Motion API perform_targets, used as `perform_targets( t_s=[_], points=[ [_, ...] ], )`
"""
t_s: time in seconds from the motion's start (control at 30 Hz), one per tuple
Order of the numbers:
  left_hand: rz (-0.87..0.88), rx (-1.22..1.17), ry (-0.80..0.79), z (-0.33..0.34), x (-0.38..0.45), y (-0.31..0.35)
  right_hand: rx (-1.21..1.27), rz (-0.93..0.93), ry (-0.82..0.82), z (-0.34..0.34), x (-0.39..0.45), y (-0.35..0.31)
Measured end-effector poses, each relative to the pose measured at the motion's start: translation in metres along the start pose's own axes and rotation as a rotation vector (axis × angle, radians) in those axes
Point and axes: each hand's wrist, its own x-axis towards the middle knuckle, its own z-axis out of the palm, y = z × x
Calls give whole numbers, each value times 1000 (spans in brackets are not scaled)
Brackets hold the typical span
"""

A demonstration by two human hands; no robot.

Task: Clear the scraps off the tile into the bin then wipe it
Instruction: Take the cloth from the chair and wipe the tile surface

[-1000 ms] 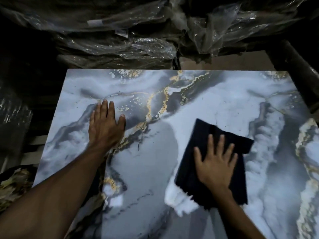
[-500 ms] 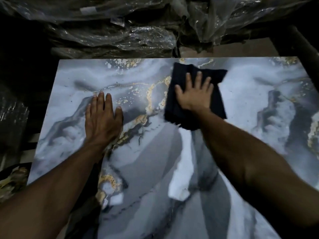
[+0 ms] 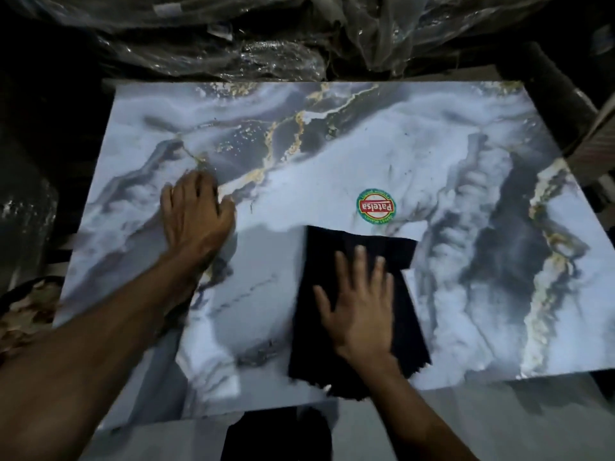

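Half a second ago the right hand (image 3: 361, 304) pressed the cloth (image 3: 357, 311) up at the 12 o'clock edge of the tile (image 3: 366, 154); now hand and cloth sit low on the tile, at about 6 o'clock, with the cloth's near edge just at the tile's front edge. That move has laid bare a round green and red sticker (image 3: 376, 206), which lies just past the cloth's far edge, toward 12 o'clock from it and apart from the fingers. The right hand lies flat with its fingers spread wide and straight, pressing the dark cloth down onto the tile rather than gripping it. The left hand (image 3: 196, 211) is at about 9 o'clock on the tile, close to where it was before, palm down with fingers straight and together, resting on the bare marble pattern and holding nothing. Counted: one tile, grey and white with gold veins; one cloth, dark and folded; one sticker; two hands, both flat. A few small dark specks dot the tile toward 1 o'clock; I cannot tell whether they are scraps or part of the pattern. Crumpled clear plastic wrap (image 3: 233, 44) is heaped beyond the tile's far edge at 12 o'clock, and something patterned in brown lies off the tile at 8 o'clock, too dim to name.
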Motion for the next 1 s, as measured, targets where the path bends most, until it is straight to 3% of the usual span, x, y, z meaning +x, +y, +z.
perform_targets(
  t_s=[0.17, 0.27, 0.5, 0.63, 0.77, 0.87, 1.0],
  points=[
    [-70, -21, -99, -5, -93, -11, -20, 319, -48, -25, 26, 87],
    [-76, 44, -159, -1, -122, -22, 23, 363, -50, -36, 75, 93],
    [-75, 54, -157, 5, -121, -27, -11, -31, -94, -20, 125, -27],
    [-109, 35, -143, 2, -121, -23, 58, -248, 29, 3, 53, -81],
    [-111, 24, -128, 2, -123, -21, 89, -348, 19, 14, -35, -64],
    [-117, 4, -142, -2, -123, -19, 20, -257, 27, 12, -55, -13],
    [-140, -9, -157, -6, -122, -17, -72, 46, -8, -7, -19, 57]
  ],
)
